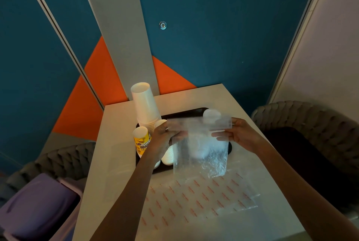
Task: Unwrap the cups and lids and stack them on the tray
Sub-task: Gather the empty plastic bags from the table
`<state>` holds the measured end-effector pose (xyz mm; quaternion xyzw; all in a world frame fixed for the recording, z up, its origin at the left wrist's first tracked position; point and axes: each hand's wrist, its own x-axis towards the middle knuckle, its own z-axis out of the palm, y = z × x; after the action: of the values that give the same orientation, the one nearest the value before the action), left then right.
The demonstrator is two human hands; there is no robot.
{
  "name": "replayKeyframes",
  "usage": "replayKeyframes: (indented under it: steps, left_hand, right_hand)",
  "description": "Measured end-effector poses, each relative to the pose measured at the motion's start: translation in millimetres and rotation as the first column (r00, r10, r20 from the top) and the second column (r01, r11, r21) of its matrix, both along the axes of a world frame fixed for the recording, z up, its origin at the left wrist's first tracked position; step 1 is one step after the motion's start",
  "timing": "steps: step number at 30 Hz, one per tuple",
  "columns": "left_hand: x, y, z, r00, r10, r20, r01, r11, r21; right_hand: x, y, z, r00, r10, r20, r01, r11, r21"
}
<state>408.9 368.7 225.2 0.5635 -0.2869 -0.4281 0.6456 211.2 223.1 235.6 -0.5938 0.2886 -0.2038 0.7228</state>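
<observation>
I see a clear bag [202,155] held up over the dark tray [186,111], stretched between both hands. The left hand [163,139] pinches its top left corner and the right hand [239,135] pinches the top right edge. Whether anything white is inside the bag or only behind it, I cannot tell. On the tray's left side stand upturned white cups [144,104], with a yellow cup [141,141] just beside them. A printed wrapper [194,198] lies flat on the table [116,143], nearer me. A purple bin [38,207] sits at the lower left.

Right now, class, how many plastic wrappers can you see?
2: a clear wrapper held by left hand and right hand over the tray; a red-printed wrapper flat on the table, nearer. More may be layered there.
</observation>
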Motion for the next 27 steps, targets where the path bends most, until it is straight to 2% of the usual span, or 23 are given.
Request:
replayKeyframes:
  steps: [3,5,7,10,16,21,25,27]
  left_hand:
    - [-1.6,-0.7,2.5,0.996,0.068,0.053,-0.070,0.997,0.033]
    - [-2.1,-2.2,3.8,0.994,0.091,0.062,-0.094,0.995,0.042]
    - [-2.4,-3.2,4.8,0.993,0.100,0.060,-0.102,0.994,0.037]
    - [-2.8,-4.9,5.8,0.989,0.119,0.092,-0.122,0.992,0.033]
    - [-0.1,-10.6,6.4,0.963,0.141,0.230,-0.151,0.988,0.026]
    - [-0.4,-14.0,6.9,0.981,0.158,0.115,-0.167,0.984,0.066]
    - [-4.2,-8.0,5.4,0.980,0.162,-0.117,-0.139,0.974,0.179]
    - [-5.6,-2.8,3.9,0.990,0.098,-0.105,-0.069,0.966,0.250]
  right_hand:
    - [1.1,-1.6,-2.0,0.998,-0.045,0.037,0.044,0.998,0.039]
    - [2.0,-1.1,-4.2,0.997,-0.052,0.055,0.042,0.986,0.161]
    - [2.3,1.7,-5.0,1.000,-0.001,-0.009,0.003,0.967,0.256]
    - [0.9,5.9,-6.9,0.988,0.120,-0.097,-0.094,0.967,0.238]
    - [-0.4,8.4,-4.5,0.976,0.136,-0.173,-0.112,0.983,0.145]
    - [3.8,4.5,-11.1,0.983,0.053,-0.176,-0.042,0.997,0.064]
    - [5.3,5.4,-17.3,0.983,-0.019,-0.181,0.024,0.999,0.025]
    - [6.4,6.5,-20.2,0.983,-0.053,-0.173,0.056,0.998,0.015]
